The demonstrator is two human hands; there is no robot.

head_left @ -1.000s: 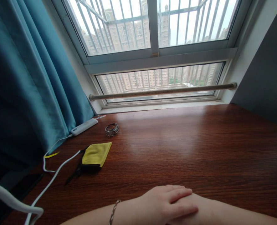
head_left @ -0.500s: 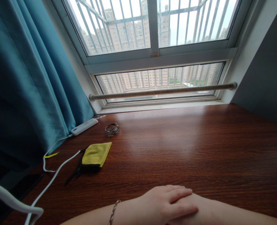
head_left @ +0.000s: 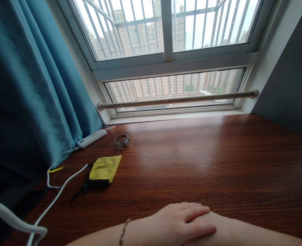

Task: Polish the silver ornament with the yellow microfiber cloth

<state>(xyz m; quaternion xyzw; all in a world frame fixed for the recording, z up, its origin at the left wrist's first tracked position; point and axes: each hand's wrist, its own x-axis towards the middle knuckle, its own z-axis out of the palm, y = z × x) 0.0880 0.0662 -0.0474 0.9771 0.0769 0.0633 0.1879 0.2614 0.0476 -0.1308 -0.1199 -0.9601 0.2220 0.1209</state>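
Observation:
At the front of the wooden surface, my left hand (head_left: 177, 222) lies flat across my right wrist (head_left: 221, 223), its fingers stretched out and slightly apart. A twisted bracelet (head_left: 124, 233) circles my left wrist. Most of my right hand (head_left: 198, 242) is hidden beneath the left one, so its fingers do not show. Nearest to my hands is a folded yellow cloth (head_left: 105, 168) with black edging, lying to the left over something dark. Farther back sits a silvery openwork ring-shaped piece (head_left: 122, 141), apart from both hands.
A white power strip (head_left: 91, 138) lies by the blue curtain (head_left: 51, 85), its white cable (head_left: 57, 193) trailing to the front left. A dark flat object (head_left: 33, 201) rests at the left edge. Behind the wooden surface (head_left: 204, 153) are a metal bar (head_left: 178, 100) and a window.

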